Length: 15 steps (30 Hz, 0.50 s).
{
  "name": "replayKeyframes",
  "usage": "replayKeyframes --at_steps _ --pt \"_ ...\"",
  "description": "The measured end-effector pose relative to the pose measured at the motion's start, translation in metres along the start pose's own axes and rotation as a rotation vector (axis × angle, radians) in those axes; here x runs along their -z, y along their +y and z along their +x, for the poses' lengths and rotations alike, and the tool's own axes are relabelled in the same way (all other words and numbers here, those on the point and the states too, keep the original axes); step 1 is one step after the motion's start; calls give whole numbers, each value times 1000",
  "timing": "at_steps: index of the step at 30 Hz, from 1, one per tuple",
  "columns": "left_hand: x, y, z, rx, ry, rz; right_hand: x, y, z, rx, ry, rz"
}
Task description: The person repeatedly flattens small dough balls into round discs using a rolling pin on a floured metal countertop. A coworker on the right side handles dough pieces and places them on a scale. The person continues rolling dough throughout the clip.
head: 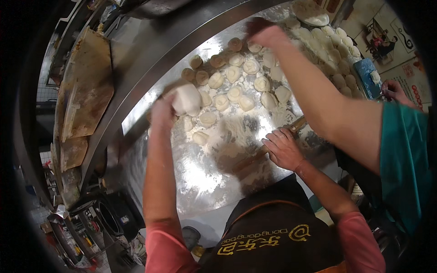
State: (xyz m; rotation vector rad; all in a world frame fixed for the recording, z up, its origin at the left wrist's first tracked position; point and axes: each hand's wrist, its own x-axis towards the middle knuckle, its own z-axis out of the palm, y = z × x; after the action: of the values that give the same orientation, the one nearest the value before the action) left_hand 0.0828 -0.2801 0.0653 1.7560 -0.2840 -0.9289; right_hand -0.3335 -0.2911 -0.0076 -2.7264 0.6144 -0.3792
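Observation:
My left hand point(163, 111), blurred by motion, holds a flat white dough wrapper point(186, 99) by its edge above the left part of the steel table point(201, 191). My right hand point(283, 149) rests with curled fingers on a wooden rolling pin point(297, 125), which lies slantwise across the floured tabletop. Small round dough pieces point(233, 74) lie in loose groups beyond both hands. One flattened dough piece point(200, 138) sits just right of my left forearm.
A co-worker's arm point(314, 85) reaches across the table from the right, its hand blurred among the dough. Their other hand point(396, 92) is near a blue tray point(367, 73). White filled dough pieces point(341, 33) and a bowl point(315, 17) stand at the far right. Wooden boards point(90, 85) lean at left.

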Motion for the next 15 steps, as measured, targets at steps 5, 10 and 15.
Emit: replayKeyframes --at_steps 5,10,15 --pt "2 36 76 -189 139 -369 4 1 4 -30 -86 12" --pt "10 -38 30 -430 192 167 1 1 2 -34 -69 3" --pt "36 -83 -71 -373 171 299 -1 -2 1 -17 37 -10"
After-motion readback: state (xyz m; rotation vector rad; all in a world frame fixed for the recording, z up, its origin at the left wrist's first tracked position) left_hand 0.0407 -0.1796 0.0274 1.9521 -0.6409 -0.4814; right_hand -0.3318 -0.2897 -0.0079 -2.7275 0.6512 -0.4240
